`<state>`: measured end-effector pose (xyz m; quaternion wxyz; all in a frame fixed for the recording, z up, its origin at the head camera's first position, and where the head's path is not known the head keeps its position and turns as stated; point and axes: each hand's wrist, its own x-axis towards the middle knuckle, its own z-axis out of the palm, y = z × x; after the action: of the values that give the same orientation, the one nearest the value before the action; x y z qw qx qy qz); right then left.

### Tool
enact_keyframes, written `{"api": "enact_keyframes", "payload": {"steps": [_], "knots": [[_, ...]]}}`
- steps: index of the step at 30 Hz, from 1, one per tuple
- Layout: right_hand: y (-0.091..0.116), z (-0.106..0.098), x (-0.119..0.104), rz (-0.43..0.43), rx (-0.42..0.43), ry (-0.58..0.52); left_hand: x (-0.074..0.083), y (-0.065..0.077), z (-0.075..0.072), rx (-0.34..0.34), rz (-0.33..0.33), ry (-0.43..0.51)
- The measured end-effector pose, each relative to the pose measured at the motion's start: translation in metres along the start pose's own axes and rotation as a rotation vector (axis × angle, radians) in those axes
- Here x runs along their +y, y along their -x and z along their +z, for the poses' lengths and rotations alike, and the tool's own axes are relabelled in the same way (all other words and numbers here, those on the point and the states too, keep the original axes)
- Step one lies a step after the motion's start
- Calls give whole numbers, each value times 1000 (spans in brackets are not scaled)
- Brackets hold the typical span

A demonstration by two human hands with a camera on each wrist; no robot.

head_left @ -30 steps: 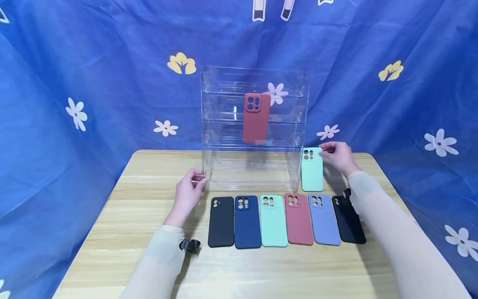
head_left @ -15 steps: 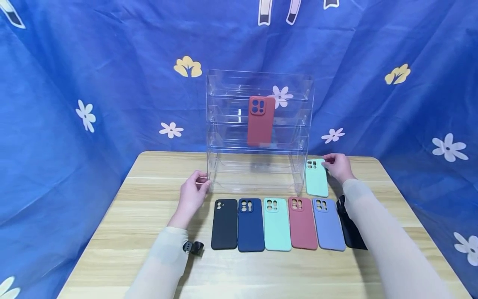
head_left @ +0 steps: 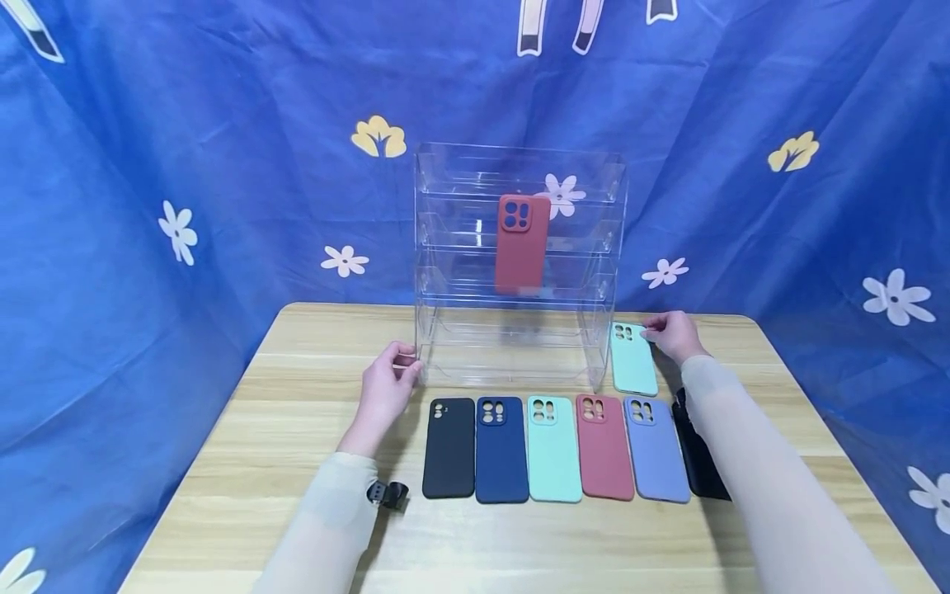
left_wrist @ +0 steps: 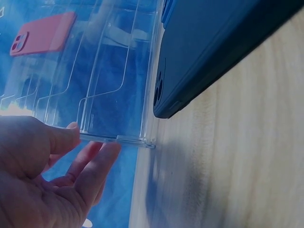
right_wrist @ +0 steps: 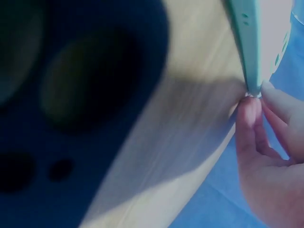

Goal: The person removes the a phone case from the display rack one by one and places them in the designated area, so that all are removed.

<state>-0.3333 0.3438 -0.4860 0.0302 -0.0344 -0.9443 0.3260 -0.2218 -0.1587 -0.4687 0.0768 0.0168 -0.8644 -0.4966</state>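
My right hand (head_left: 677, 337) pinches a mint-green phone case (head_left: 634, 360) by its upper right corner. The case leans back at the right side of a clear tiered acrylic rack (head_left: 512, 375). In the right wrist view, thumb and fingertips meet at the case's edge (right_wrist: 254, 52). My left hand (head_left: 386, 388) touches the rack's lower left side with its thumb and fingertips. A red phone case (head_left: 522, 256) stands up in the rack, right of its middle.
In front of the rack lies a row of phone cases: black (head_left: 449, 450), navy (head_left: 501, 454), mint (head_left: 555, 454), red (head_left: 605, 450), lavender (head_left: 657, 454), and another black case (head_left: 698, 454) partly under my right forearm. A blue patterned curtain (head_left: 245, 124) hangs behind the wooden table (head_left: 297, 338).
My right hand has lowered the mint-green case, which now leans further back beside the rack. The head view has shifted slightly. My left hand stays at the rack's left side.
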Motion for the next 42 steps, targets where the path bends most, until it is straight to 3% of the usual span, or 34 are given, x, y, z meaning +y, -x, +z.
{"api": "enact_keyframes", "payload": {"steps": [5, 13, 28, 35, 42], "knots": [[4, -6, 1, 38, -16, 48, 0, -1, 2, -4, 7, -2], [13, -18, -8, 14, 152, -10, -1, -3, 0, -10, 4, 17], [32, -54, -79, -171, 409, -15, -3, -4, 1, -15, 7, 15], [37, -72, -117, -247, 558, -120, -4, -4, 0, -17, 5, 4], [44, -74, -157, -363, 594, -198, -3, -4, 0, -21, -3, 20]]}}
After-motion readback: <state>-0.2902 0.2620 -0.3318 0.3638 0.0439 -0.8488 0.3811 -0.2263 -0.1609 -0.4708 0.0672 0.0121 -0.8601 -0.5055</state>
